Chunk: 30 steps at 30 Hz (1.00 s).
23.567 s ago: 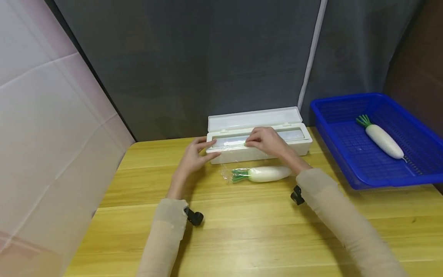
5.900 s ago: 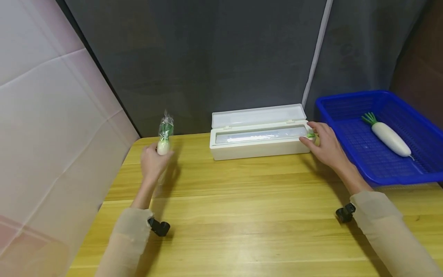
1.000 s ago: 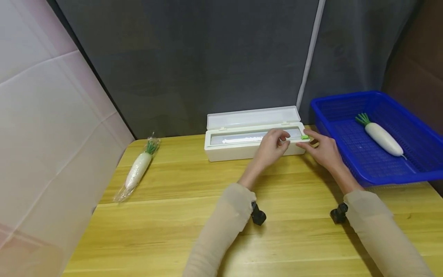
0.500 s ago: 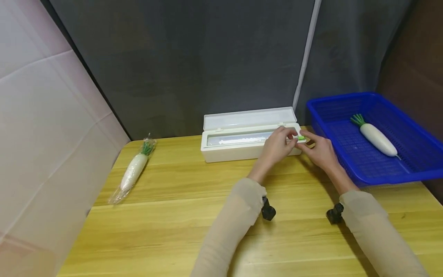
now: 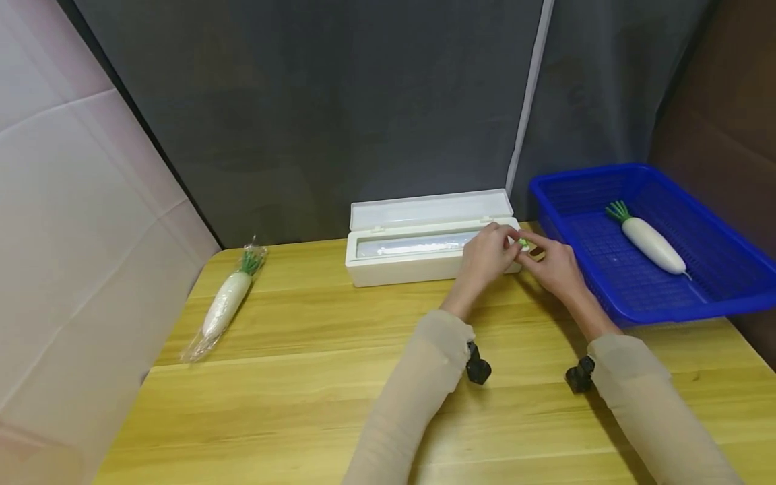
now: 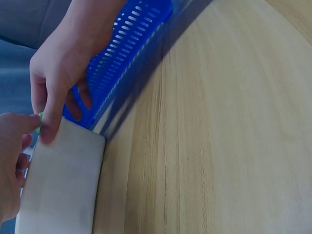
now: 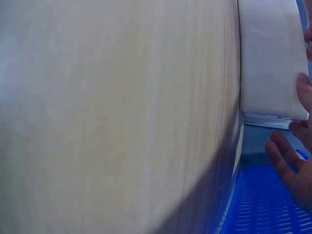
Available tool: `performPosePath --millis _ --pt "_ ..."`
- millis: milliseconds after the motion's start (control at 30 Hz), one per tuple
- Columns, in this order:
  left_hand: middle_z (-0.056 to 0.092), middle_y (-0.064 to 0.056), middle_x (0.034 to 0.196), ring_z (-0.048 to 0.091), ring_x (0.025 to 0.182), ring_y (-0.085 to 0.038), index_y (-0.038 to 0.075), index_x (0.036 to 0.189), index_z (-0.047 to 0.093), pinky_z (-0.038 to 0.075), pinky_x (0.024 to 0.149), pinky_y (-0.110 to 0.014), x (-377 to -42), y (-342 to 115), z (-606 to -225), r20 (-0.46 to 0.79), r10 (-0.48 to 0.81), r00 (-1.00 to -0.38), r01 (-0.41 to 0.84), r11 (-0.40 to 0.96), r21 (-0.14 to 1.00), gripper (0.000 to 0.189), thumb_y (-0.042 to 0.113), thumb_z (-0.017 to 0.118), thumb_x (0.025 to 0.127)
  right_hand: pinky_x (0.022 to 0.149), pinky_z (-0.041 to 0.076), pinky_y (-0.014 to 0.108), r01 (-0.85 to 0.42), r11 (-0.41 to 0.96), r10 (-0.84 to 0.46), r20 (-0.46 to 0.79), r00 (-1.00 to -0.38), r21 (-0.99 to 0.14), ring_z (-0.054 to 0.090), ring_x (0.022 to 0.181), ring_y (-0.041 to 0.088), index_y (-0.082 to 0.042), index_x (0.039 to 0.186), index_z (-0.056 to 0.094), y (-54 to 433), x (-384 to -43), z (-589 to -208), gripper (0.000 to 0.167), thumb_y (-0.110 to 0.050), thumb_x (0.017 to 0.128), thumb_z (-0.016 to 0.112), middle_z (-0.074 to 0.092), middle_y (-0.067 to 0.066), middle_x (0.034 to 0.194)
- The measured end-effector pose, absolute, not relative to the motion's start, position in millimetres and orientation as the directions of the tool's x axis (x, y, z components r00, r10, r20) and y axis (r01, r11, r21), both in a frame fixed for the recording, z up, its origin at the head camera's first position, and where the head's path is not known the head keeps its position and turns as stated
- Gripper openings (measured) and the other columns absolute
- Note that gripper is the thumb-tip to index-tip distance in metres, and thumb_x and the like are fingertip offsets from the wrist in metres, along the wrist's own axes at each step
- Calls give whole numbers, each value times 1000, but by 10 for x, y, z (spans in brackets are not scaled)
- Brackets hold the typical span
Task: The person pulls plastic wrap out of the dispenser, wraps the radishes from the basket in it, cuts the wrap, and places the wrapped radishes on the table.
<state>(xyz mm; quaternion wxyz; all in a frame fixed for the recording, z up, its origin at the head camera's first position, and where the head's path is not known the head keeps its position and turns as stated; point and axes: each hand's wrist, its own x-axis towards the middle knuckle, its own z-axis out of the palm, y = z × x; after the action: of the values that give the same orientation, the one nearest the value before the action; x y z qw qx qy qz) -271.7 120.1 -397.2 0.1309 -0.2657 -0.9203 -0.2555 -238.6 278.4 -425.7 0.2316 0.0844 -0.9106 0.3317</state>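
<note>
A white cling film dispenser point(image 5: 400, 272) lies at the back of the wooden table, its lid point(image 5: 430, 209) tipped back and the film roll visible inside. At its right end my right hand point(image 5: 554, 267) grips the box, thumb on the front wall. My left hand point(image 5: 483, 254) has curled fingers beside it; in the left wrist view its index fingertip touches the green slide cutter point(image 6: 40, 122). Whether it pinches the cutter is hidden. On the left lies a white radish point(image 5: 227, 304) with green stems, wrapped in clear film.
A blue plastic basket point(image 5: 655, 315) stands at the right, holding an unwrapped white radish point(image 5: 655, 244). A dark grey curtain point(image 5: 303, 121) hangs behind the table point(image 5: 273, 417). Pale cloth point(image 5: 91, 222) borders the left side.
The wrapped radish went from my left hand to the table at left. Over the last second my left hand has moved right along the dispenser to the green cutter; my right hand stays there.
</note>
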Motion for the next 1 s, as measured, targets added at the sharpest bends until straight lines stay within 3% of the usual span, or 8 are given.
performPosePath --millis 233,433,767,1000 --pt "60 9 88 56 69 -3 29 112 77 43 55 -20 -2723 1256 -3971 375 390 -841 523 765 377 21 39 73 94 70 55 55 -294 774 6 470 -882 -560 70 85 42 -5 130 68 2794 -2397 -4283 43 -17 90 77 72 26 97" --pt "65 10 96 61 74 -5 31 109 79 48 58 -23 -2716 1287 -3985 394 371 -841 510 785 351 17 38 71 96 71 55 54 -296 770 4 467 -884 -566 71 86 41 -9 130 69 2793 -2407 -4287 42 -18 90 78 71 25 108" --pt "65 8 103 65 79 -9 25 107 77 52 63 -25 -2709 1250 -3983 392 411 -823 537 787 304 14 31 68 99 72 55 55 -283 771 20 465 -885 -571 71 86 42 -2 130 67 2798 -2396 -4279 48 -19 88 80 70 27 110" --pt "65 9 107 68 88 -12 20 107 75 54 68 -28 -2718 1241 -3991 383 436 -814 555 779 293 13 26 67 99 72 55 54 -272 771 25 454 -891 -576 71 87 41 -3 131 67 2801 -2416 -4292 48 -21 89 80 70 26 111"
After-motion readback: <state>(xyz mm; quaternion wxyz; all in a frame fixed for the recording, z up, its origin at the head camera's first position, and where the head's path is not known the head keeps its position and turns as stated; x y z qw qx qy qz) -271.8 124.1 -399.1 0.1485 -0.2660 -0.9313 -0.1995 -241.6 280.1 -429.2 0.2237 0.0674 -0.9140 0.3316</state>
